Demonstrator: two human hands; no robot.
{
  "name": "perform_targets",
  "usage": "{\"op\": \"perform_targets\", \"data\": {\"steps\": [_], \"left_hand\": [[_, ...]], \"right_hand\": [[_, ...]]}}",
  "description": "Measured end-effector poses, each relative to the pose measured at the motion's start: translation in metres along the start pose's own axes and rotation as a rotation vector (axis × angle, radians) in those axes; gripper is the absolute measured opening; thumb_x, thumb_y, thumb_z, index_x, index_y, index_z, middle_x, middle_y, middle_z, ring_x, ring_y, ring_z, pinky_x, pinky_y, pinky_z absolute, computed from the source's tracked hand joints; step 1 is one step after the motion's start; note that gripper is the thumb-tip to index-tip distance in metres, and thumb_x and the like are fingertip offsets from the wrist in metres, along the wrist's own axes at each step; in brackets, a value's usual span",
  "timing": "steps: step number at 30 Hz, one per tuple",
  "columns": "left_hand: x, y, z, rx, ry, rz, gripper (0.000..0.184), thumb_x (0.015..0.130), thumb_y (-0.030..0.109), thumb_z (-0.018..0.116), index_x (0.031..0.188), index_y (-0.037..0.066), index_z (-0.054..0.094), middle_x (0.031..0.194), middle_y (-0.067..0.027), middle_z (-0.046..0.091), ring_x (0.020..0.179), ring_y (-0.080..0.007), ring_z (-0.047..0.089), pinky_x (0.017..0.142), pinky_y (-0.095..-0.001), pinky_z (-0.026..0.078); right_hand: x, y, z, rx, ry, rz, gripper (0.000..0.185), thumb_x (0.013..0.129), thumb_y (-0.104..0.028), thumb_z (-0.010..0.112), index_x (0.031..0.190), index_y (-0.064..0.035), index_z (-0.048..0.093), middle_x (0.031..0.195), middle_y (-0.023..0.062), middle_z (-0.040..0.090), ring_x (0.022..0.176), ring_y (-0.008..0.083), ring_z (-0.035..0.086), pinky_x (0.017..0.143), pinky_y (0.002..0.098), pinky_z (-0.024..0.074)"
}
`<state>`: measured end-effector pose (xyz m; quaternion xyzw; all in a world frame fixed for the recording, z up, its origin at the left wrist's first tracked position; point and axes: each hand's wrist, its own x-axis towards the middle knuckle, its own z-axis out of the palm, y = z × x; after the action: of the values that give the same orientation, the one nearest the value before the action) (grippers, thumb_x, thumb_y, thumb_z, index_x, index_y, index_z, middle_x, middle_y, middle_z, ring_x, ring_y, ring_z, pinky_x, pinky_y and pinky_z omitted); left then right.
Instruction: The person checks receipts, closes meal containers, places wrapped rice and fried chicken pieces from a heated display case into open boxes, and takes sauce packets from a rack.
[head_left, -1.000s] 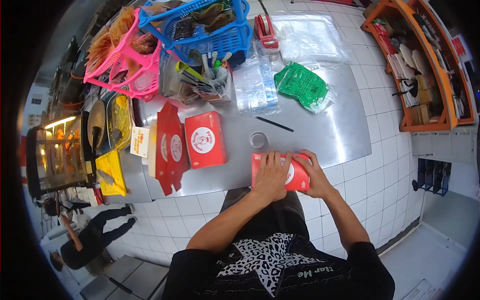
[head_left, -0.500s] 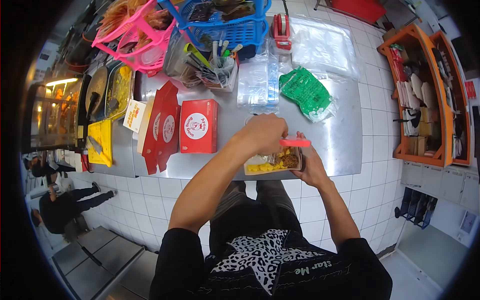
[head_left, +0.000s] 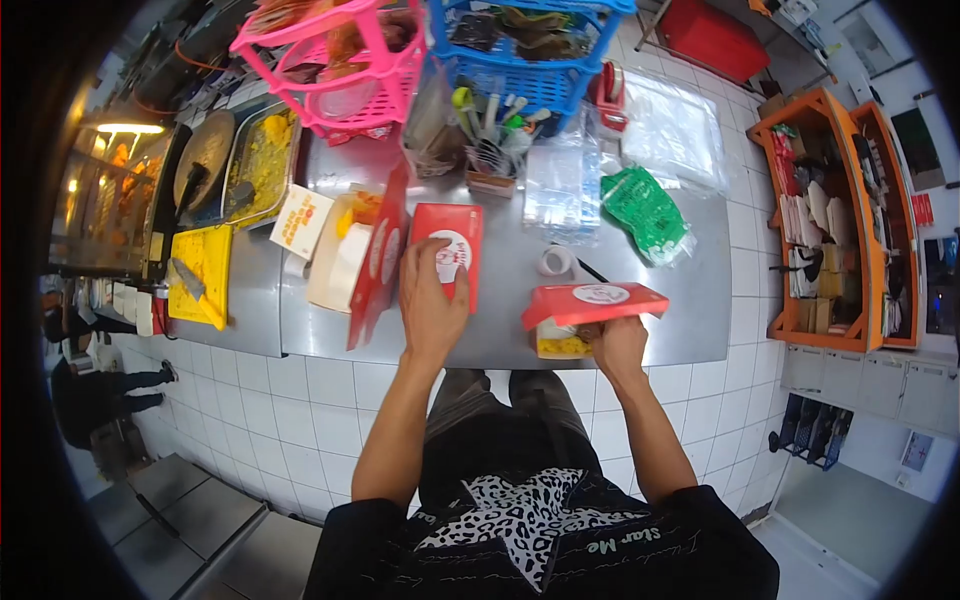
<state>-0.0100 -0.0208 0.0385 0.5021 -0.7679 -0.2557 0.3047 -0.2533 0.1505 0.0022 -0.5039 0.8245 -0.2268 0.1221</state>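
Note:
My left hand (head_left: 435,306) is at a closed red box (head_left: 470,212) with a round white label. Its fingers are spread over the box's left side and front, with the thumb apart. At the table's front edge, my right hand (head_left: 622,348) grips the right side of a food box (head_left: 548,338), its fingertips partly hidden. Yellow food (head_left: 566,346) shows inside, beneath the tilted red lid (head_left: 640,302). Left of my left hand, an open takeaway box (head_left: 330,282) with a raised red lid holds a little orange and yellow food.
A white roll (head_left: 556,262) and a dark pen-like stick lie behind the food box. Further back are a green plastic packet (head_left: 642,215), clear bags (head_left: 562,190), a red tape dispenser (head_left: 610,95) and pink and blue baskets (head_left: 515,72). A yellow board (head_left: 205,285) with a blade lies left.
My left hand has left the food box and moved left to the closed red box. The food box's red lid now spreads over it, and the camera view has shifted.

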Motion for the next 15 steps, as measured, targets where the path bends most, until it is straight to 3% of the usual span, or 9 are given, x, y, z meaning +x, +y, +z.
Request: {"op": "perform_targets", "data": {"steps": [2,3,6,9,12,15], "left_hand": [[-0.014,-0.013,0.001,0.214,0.000,-0.036,0.073,0.082,0.027,0.082,0.140,-0.002,0.048,0.139,-0.0245,0.050,0.129,-0.0425,0.049,0.108,-0.0496,0.042],[-0.018,-0.015,0.005,0.316,-0.001,-0.056,0.080,0.081,0.030,0.083,0.143,-0.003,0.044,0.142,-0.0264,0.046,0.132,-0.0440,0.045,0.110,-0.0505,0.040],[-0.018,-0.014,0.017,0.361,-0.004,-0.166,0.100,0.075,0.039,0.089,0.146,-0.008,0.036,0.146,-0.0286,0.039,0.138,-0.0451,0.038,0.114,-0.0530,0.035],[-0.009,-0.009,0.020,0.392,-0.046,-0.253,0.112,0.070,0.047,0.091,0.148,-0.010,0.035,0.145,-0.0265,0.041,0.138,-0.0424,0.038,0.114,-0.0537,0.034],[-0.004,-0.007,0.019,0.424,-0.110,-0.293,0.116,0.068,0.048,0.092,0.149,-0.009,0.033,0.144,-0.0261,0.042,0.136,-0.0412,0.040,0.113,-0.0524,0.035],[0.001,-0.011,0.024,0.377,-0.080,-0.321,0.117,0.067,0.049,0.093,0.149,-0.009,0.032,0.141,-0.0261,0.043,0.132,-0.0401,0.042,0.112,-0.0516,0.036]], "right_hand": [[-0.004,-0.001,0.010,0.088,0.050,-0.019,0.024,0.081,-0.007,0.075,0.105,-0.0039,0.074,0.103,0.0172,0.074,0.093,0.0380,0.071,0.076,0.0500,0.0567],[-0.003,-0.011,0.008,0.130,0.051,0.074,0.024,0.080,-0.006,0.074,0.103,-0.0025,0.074,0.106,0.0183,0.073,0.098,0.0399,0.070,0.082,0.0492,0.0555],[-0.007,-0.022,0.006,0.141,0.182,-0.038,0.035,0.079,0.001,0.072,0.115,0.0016,0.069,0.102,0.0176,0.073,0.100,0.0392,0.069,0.090,0.0484,0.0540],[-0.016,-0.014,0.006,0.031,0.314,-0.116,0.034,0.087,0.004,0.063,0.121,0.0035,0.063,0.103,0.0193,0.071,0.096,0.0405,0.069,0.088,0.0480,0.0540],[-0.029,-0.015,0.000,0.164,0.203,0.053,0.029,0.093,0.005,0.054,0.121,0.0043,0.059,0.104,0.0203,0.070,0.089,0.0411,0.069,0.082,0.0472,0.0549],[-0.032,-0.019,-0.013,0.247,0.057,0.345,0.028,0.095,0.002,0.057,0.123,0.0023,0.058,0.102,0.0207,0.072,0.086,0.0383,0.072,0.077,0.0458,0.0567]]}}
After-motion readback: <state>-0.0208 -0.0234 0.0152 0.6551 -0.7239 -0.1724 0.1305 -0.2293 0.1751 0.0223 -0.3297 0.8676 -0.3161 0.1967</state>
